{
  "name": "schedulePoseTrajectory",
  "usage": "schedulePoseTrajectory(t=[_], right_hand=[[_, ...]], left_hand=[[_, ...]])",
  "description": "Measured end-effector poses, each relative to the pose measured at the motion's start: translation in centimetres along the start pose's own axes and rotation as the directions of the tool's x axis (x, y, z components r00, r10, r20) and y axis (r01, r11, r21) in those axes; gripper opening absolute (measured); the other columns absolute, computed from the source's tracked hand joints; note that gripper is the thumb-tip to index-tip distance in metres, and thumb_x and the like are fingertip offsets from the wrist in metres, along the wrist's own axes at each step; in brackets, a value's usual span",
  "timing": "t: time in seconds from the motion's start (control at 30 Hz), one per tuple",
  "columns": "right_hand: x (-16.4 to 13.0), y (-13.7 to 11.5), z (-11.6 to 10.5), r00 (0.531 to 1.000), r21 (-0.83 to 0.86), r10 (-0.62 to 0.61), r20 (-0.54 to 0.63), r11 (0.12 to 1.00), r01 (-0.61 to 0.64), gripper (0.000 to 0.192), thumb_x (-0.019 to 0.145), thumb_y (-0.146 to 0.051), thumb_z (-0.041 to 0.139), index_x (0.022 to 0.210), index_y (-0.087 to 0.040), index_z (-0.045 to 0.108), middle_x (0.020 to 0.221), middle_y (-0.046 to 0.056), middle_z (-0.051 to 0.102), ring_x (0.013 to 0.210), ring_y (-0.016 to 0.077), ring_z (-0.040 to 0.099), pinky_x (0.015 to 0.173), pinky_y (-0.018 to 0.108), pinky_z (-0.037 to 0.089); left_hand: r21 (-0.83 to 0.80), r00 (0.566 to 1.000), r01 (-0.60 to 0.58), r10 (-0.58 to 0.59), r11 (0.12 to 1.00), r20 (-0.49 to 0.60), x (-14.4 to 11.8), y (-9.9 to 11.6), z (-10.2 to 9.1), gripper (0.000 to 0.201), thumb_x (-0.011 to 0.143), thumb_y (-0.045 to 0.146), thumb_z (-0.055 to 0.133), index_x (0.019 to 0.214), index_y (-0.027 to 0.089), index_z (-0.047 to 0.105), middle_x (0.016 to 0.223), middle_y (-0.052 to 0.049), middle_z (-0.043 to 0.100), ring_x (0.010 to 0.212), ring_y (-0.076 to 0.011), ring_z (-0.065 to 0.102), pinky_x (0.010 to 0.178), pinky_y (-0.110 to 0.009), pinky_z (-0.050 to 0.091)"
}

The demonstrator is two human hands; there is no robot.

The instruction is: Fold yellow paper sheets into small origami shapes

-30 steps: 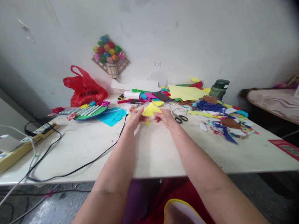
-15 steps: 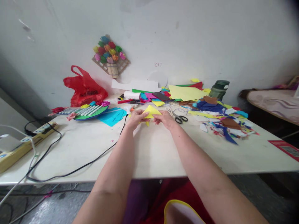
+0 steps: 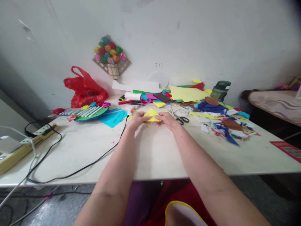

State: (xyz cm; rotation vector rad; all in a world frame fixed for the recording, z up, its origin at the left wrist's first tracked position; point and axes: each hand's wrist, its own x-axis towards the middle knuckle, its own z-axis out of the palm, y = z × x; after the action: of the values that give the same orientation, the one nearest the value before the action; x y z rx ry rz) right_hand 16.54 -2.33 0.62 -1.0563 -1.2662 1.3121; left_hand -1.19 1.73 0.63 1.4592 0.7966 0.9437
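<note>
A piece of yellow paper, with a pointed top and a crease across it, is held between my two hands above the white table. My left hand grips its left side, thumb on top. On the right side, my right hand pinches it with the thumb and fingers. The undersides of the fingers are partly hidden. A small yellow tip shows below the paper near my left fingers. Black-handled scissors lie just right of my right hand. A glue gun rests left of my left hand, its black cord running down the table.
Blue paper and a green disc with rolled paper lie left, before a red plastic bag. Paper scraps spread right, near a dark green bottle. A power strip sits at the left edge.
The yellow paper's fold now shows a flatter lower band across the front. My right fingers have shifted slightly in along its edge; the rest stays in place.
</note>
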Motion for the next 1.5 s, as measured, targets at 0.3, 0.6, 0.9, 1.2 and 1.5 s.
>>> schedulePoseTrajectory(t=[0.3,0.6,0.9,1.2,1.5], right_hand=[[0.22,0.24,0.16,0.998,-0.068,-0.03,-0.057,0.997,0.026,0.028,0.057,-0.033,0.078,0.059,-0.014,0.057,0.049,0.001,0.062,0.039,0.0096,0.055,0.039,0.018,0.043],[0.36,0.36,0.02,0.996,-0.069,-0.07,-0.062,0.995,0.066,0.027,0.054,-0.033,0.078,0.061,-0.014,0.06,0.052,-0.001,0.061,0.038,0.0082,0.053,0.038,0.019,0.043],[0.16,0.14,0.23,0.995,-0.066,-0.084,-0.045,0.995,0.081,0.027,0.053,-0.032,0.078,0.064,-0.015,0.061,0.053,-0.002,0.061,0.037,0.0074,0.051,0.037,0.019,0.042],[0.18,0.06,0.28,0.994,-0.024,-0.09,-0.061,0.996,0.088,0.026,0.052,-0.029,0.078,0.068,-0.014,0.064,0.057,-0.002,0.062,0.038,0.0069,0.051,0.036,0.019,0.042],[0.31,0.29,0.25,0.997,0.013,-0.071,-0.043,0.997,0.071,0.028,0.054,-0.025,0.076,0.077,-0.013,0.069,0.059,0.0,0.065,0.037,0.0066,0.05,0.037,0.019,0.041]], left_hand=[[-0.017,0.998,-0.001,0.002,1.0,0.069,-0.18,-0.17,-0.09,0.035,0.052,0.032,0.079,0.068,0.012,0.055,0.063,-0.002,0.062,0.06,-0.0145,0.062,0.061,-0.03,0.054],[-0.035,0.996,0.009,-0.005,0.999,0.091,-0.32,-0.09,-0.11,0.033,0.052,0.031,0.078,0.071,0.011,0.058,0.064,-0.002,0.062,0.056,-0.0142,0.061,0.06,-0.031,0.053],[-0.118,0.996,0.029,-0.019,0.993,0.082,-0.43,-0.09,-0.08,0.033,0.059,0.038,0.072,0.073,0.011,0.059,0.068,-0.004,0.062,0.06,-0.0151,0.062,0.062,-0.032,0.054],[-0.146,0.997,0.047,-0.036,0.988,0.073,-0.67,0.26,-0.03,0.032,0.054,0.027,0.076,0.073,0.011,0.055,0.069,-0.002,0.062,0.064,-0.0142,0.063,0.061,-0.03,0.055],[-0.171,0.998,0.031,-0.021,0.985,0.064,-0.65,0.24,-0.08,0.037,0.053,0.019,0.076,0.08,0.014,0.051,0.068,-0.001,0.064,0.057,-0.0145,0.064,0.054,-0.027,0.054]])
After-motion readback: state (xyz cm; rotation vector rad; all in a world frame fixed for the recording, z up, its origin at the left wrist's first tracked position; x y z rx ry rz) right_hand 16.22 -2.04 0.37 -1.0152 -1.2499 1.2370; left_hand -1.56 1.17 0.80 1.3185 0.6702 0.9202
